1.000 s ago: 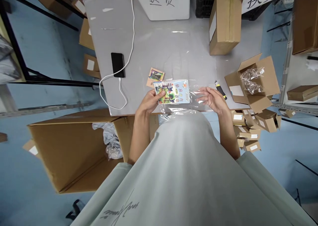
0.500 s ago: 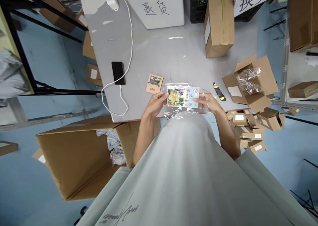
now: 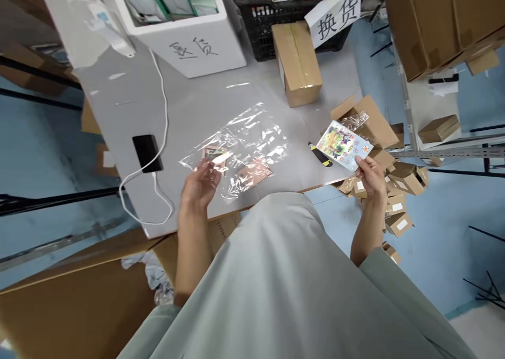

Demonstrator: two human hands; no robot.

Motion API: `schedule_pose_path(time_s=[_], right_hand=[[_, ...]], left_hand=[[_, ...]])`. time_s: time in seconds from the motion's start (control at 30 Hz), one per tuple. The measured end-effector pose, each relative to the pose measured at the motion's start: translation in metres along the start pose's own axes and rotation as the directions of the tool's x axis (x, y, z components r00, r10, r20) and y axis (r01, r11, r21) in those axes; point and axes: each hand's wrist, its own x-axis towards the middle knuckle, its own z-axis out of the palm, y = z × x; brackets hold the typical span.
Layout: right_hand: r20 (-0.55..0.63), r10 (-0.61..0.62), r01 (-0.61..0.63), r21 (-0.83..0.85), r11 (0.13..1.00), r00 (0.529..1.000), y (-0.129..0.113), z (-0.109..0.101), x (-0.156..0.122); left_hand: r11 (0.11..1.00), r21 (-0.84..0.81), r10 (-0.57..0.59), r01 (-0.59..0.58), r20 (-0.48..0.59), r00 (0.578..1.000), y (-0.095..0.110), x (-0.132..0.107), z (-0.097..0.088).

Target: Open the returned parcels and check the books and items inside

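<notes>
My right hand [image 3: 371,176] grips one corner of a colorful printed booklet [image 3: 341,143], holding it over the table's right edge, above the cutter and beside the open box. A clear plastic bag [image 3: 252,133] is spread over the table in front of my left hand [image 3: 201,183]. The left hand's fingers are loosely bent and apart at the bag's near left edge, with no firm grip visible. Under or behind the film show a small pinkish card with a dark picture [image 3: 215,153] and a second pinkish piece [image 3: 254,173]; whether that one is inside the bag I cannot tell.
A black phone [image 3: 148,153] with a white cable lies left. A white foam bin [image 3: 193,51], black crate [image 3: 262,25] and closed carton [image 3: 298,64] stand at the back. The yellow-black cutter [image 3: 320,155] and an open box [image 3: 374,120] are right; a large carton [image 3: 79,311] is lower left.
The booklet has come away from the clear bag and moved right in my right hand. My left hand has let go of the booklet and moved left. The view has turned.
</notes>
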Motion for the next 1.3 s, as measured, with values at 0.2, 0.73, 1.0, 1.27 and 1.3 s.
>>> schedule_pose_path(time_s=[0.2, 0.73, 1.0, 1.27, 1.3], right_hand=[[-0.019, -0.058, 0.057, -0.036, 0.998, 0.998, -0.006, -0.024, -0.009], [0.514, 0.525, -0.399, -0.343, 0.851, 0.678, 0.118, 0.252, 0.039], [0.495, 0.197, -0.344, 0.226, 0.911, 0.846, 0.072, 0.179, 0.035], [0.191, -0.300, 0.277, 0.140, 0.951, 0.935, 0.022, 0.070, 0.020], [0.117, -0.343, 0.333, 0.093, 0.938, 0.932, 0.023, 0.060, 0.022]], left_hand=[[0.986, -0.161, -0.067, 0.053, -0.080, 0.995, 0.007, 0.004, 0.011], [0.991, -0.118, 0.081, -0.055, 0.230, 0.970, 0.051, -0.056, 0.100], [0.998, 0.047, -0.052, 0.039, 0.295, 0.954, 0.005, -0.061, 0.115], [0.928, 0.344, -0.078, -0.142, 0.553, 0.830, -0.053, -0.083, 0.185], [0.912, 0.361, -0.072, -0.196, 0.610, 0.789, -0.058, -0.086, 0.202]])
